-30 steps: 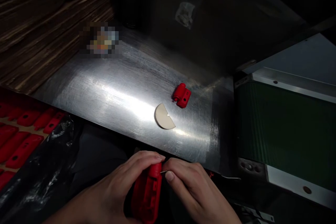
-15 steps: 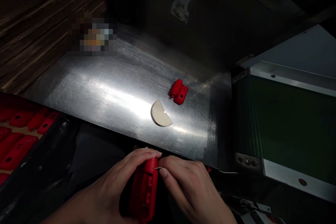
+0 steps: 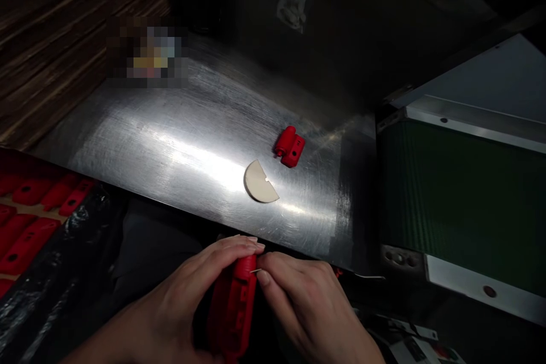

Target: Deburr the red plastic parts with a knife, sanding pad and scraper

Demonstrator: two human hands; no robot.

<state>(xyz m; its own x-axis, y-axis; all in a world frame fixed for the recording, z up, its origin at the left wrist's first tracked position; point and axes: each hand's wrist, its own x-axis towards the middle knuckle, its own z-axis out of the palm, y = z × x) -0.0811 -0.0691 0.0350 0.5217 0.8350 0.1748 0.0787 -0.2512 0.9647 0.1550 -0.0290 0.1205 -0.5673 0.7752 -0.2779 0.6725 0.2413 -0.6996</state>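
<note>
Hands: left hand (image 3: pixel 191 301) and right hand (image 3: pixel 307 307) meet at the bottom middle of the head view, just below the near edge of the metal worktop (image 3: pixel 170 142).
Left grip: fingers curl over the top end of a long red plastic housing (image 3: pixel 232 313), fingertips pressed down on it, so the hand is closed around the part.
Right grip: thumb and forefinger are pinched together on a thin metal pin (image 3: pixel 256 271) at the housing's top end; how far the pin sits in the part cannot be told.
Housing: held upright-ish between both hands, in front of the worktop and not resting on it, its lower end running out of the frame.
Worktop: brushed steel, brightly lit in the middle, with a small red hinged clip (image 3: pixel 289 147) lying on it and a pale half-disc (image 3: pixel 259 182) with a small notch just beside the clip, nearer the person.
Left edge: tray of red housings (image 3: pixel 29 216) laid in rows, partly under black plastic film (image 3: pixel 72 273).
Right side: green conveyor belt (image 3: pixel 460 205) in a grey metal frame, well apart from the hands.
Far left: stacked brown cardboard (image 3: pixel 55 28).
</note>
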